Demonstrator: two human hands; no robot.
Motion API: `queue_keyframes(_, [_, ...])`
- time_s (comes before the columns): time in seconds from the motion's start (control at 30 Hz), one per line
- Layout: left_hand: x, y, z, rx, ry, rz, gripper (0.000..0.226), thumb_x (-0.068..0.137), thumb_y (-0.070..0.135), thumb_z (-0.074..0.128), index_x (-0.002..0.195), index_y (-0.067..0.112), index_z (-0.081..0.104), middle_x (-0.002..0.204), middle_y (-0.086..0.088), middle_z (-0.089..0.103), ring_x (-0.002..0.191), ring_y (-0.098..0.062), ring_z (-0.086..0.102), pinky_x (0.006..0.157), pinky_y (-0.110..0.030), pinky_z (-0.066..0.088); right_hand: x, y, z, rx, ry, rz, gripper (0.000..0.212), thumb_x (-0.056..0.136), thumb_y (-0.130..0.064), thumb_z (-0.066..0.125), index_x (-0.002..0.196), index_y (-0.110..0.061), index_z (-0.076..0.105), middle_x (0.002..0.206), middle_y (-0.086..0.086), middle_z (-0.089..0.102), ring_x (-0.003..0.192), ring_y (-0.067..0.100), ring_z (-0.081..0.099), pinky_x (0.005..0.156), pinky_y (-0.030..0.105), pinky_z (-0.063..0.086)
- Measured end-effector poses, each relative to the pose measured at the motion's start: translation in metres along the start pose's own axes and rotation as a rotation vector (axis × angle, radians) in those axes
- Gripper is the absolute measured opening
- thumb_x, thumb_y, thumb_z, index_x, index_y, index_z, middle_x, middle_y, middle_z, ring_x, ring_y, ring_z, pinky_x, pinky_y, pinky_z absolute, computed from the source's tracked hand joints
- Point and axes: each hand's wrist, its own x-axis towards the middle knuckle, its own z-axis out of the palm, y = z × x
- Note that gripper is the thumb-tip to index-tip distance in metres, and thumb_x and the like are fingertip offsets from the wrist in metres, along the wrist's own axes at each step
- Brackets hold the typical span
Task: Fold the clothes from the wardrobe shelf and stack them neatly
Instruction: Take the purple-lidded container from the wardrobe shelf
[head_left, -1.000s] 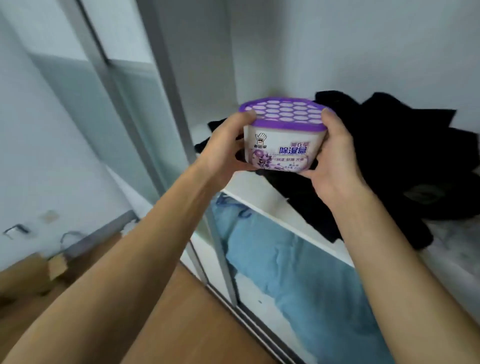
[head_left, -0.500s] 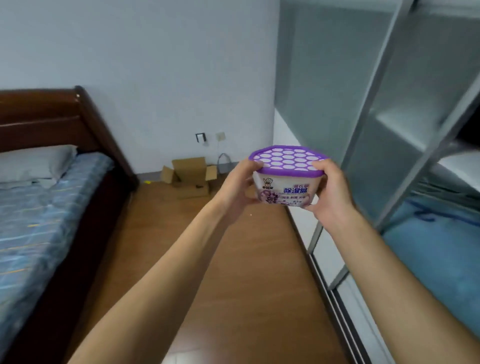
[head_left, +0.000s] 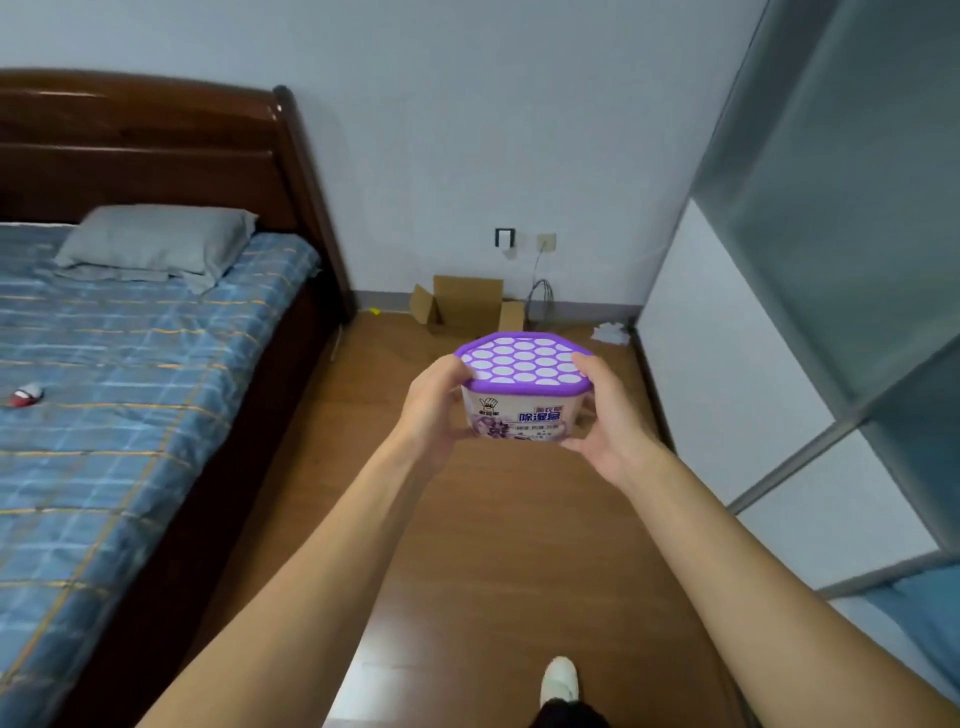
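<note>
- Two hands share one load: the left hand (head_left: 434, 410) and the right hand (head_left: 610, 426) hold a white plastic tub with a purple honeycomb lid (head_left: 522, 395) upright in the air at 12 o'clock, above the brown wooden floor (head_left: 493, 545).
- Both grips are wrapped round opposite sides of the tub, thumbs up by the lid's rim and fingers curled toward its base.
- No clothes show in this view. The frosted-glass wardrobe door (head_left: 831, 208) stands at 3 o'clock, and a patch of blue fabric (head_left: 924, 613) shows at 5 o'clock behind its frame, though I cannot tell whether that is a garment.
- One likely reading: the tub is being cleared out of the way, so folding has not begun.
- Some care is due in carrying it. The lid is full of holes, so the tub should be held level and lowered flat, with neither side let go first.
- Several spots could take it. The floor near the open brown cardboard box (head_left: 465, 304) at 12 o'clock looks safest. The bed with the blue checked cover (head_left: 130, 364) at 9 o'clock is soft enough to tip it, and is probably wanted for folding.
</note>
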Motion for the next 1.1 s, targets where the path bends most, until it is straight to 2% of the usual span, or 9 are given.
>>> queue_keyframes(0.13, [0.067, 0.007, -0.023, -0.003, 0.019, 0.035, 0.043, 0.063, 0.033, 0.063, 0.104, 0.024, 0.07, 0.112, -0.008, 0.072, 0.103, -0.019, 0.066, 0.071, -0.043, 0.054, 0.066, 0.0, 0.029, -0.009, 0.002, -0.055, 0.038, 0.087, -0.043, 0.065, 0.118, -0.019, 0.063, 0.097, 0.005, 0.075, 0.09, 0.024, 0.071, 0.08, 0.048, 0.059])
queue_keyframes(0.23, [0.131, 0.024, -0.027, 0.007, 0.018, 0.06, 0.044, 0.059, 0.039, 0.064, 0.101, 0.027, 0.069, 0.107, -0.005, 0.073, 0.096, -0.015, 0.069, 0.071, -0.039, 0.056, 0.128, -0.015, 0.055, 0.029, 0.027, -0.081, 0.023, 0.086, -0.04, 0.066, 0.102, -0.023, 0.067, 0.083, -0.003, 0.077, 0.084, 0.022, 0.071, 0.075, 0.045, 0.059])
queue_keyframes(0.33, [0.201, 0.047, -0.028, 0.023, 0.017, 0.06, 0.042, 0.064, 0.038, 0.067, 0.104, 0.024, 0.066, 0.102, -0.002, 0.074, 0.093, -0.011, 0.071, 0.075, -0.037, 0.057, 0.198, -0.039, 0.079, 0.077, 0.026, -0.092, 0.02, 0.085, -0.038, 0.067, 0.097, -0.022, 0.069, 0.081, -0.004, 0.077, 0.077, 0.019, 0.071, 0.068, 0.04, 0.056])
queue_keyframes(0.43, [0.269, 0.074, -0.035, 0.053, -0.016, -0.04, 0.045, 0.08, 0.043, 0.062, 0.119, 0.021, 0.062, 0.115, -0.004, 0.073, 0.111, -0.021, 0.066, 0.091, -0.044, 0.054, 0.265, -0.07, 0.107, 0.087, 0.012, -0.096, 0.019, 0.085, -0.037, 0.067, 0.095, -0.021, 0.07, 0.084, -0.004, 0.078, 0.071, 0.013, 0.073, 0.061, 0.035, 0.055])
queue_keyframes(0.53, [0.333, 0.106, -0.043, 0.022, -0.059, -0.145, 0.056, 0.088, 0.043, 0.059, 0.134, 0.013, 0.055, 0.125, -0.01, 0.069, 0.121, -0.032, 0.06, 0.085, -0.037, 0.051, 0.326, -0.099, 0.136, 0.088, 0.0, -0.1, 0.018, 0.087, -0.034, 0.067, 0.096, -0.019, 0.07, 0.083, -0.003, 0.078, 0.07, 0.01, 0.073, 0.057, 0.032, 0.055])
queue_keyframes(0.77, [0.472, 0.157, -0.07, -0.05, 0.036, -0.04, 0.055, 0.062, 0.039, 0.074, 0.11, 0.012, 0.066, 0.098, -0.012, 0.076, 0.086, -0.027, 0.073, 0.074, -0.046, 0.057, 0.456, -0.149, 0.204, -0.039, -0.129, -0.082, 0.015, 0.093, -0.038, 0.061, 0.101, -0.026, 0.066, 0.085, -0.009, 0.077, 0.079, 0.01, 0.073, 0.079, 0.043, 0.058])
queue_keyframes(0.9, [0.565, 0.165, -0.098, -0.054, 0.083, -0.041, 0.053, 0.062, 0.042, 0.074, 0.106, 0.013, 0.066, 0.097, -0.013, 0.076, 0.087, -0.027, 0.073, 0.078, -0.055, 0.055, 0.539, -0.162, 0.242, -0.109, -0.183, -0.025, 0.028, 0.095, -0.052, 0.056, 0.111, -0.03, 0.061, 0.099, -0.008, 0.077, 0.1, 0.016, 0.07, 0.085, 0.048, 0.056])
queue_keyframes(1.0, [0.642, 0.166, -0.12, -0.043, 0.076, -0.064, 0.058, 0.059, 0.045, 0.076, 0.106, 0.012, 0.066, 0.097, -0.01, 0.076, 0.087, -0.026, 0.073, 0.068, -0.045, 0.059, 0.606, -0.166, 0.267, -0.207, -0.224, 0.022, 0.036, 0.093, -0.064, 0.047, 0.11, -0.035, 0.058, 0.099, -0.014, 0.076, 0.105, 0.015, 0.068, 0.089, 0.051, 0.054])
queue_keyframes(1.1, [0.715, 0.171, -0.136, -0.005, 0.026, -0.081, 0.046, 0.062, 0.045, 0.076, 0.098, 0.018, 0.068, 0.093, -0.005, 0.077, 0.084, -0.017, 0.074, 0.066, -0.04, 0.057, 0.67, -0.169, 0.294, -0.255, -0.157, 0.044, 0.035, 0.092, -0.065, 0.044, 0.111, -0.037, 0.056, 0.113, -0.009, 0.071, 0.107, 0.016, 0.067, 0.091, 0.053, 0.055])
